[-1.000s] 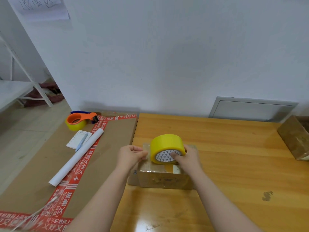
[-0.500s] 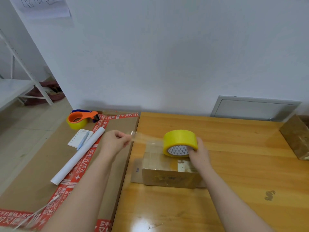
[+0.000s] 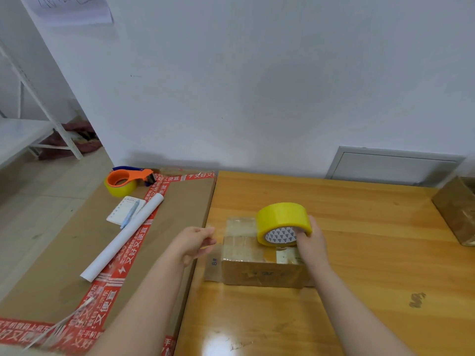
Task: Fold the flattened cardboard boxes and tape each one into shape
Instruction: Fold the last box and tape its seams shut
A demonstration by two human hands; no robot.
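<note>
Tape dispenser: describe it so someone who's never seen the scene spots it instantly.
Left of the wooden table lies a large brown cardboard surface striped with red printed tape. At its far corner by the wall, beyond the white paper tube, sits the tape dispenser. Its orange frame sets it apart from the bare yellow tape roll that the right hand grips on the small box.

Small folded cardboard box (image 3: 262, 271) on wooden table (image 3: 359, 253); yellow tape roll (image 3: 282, 222) on edge atop it.

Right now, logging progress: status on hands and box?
Right hand grips tape roll on box. Left hand beside box, grip unclear. Tape strip across box top. Nothing blocking.
</note>
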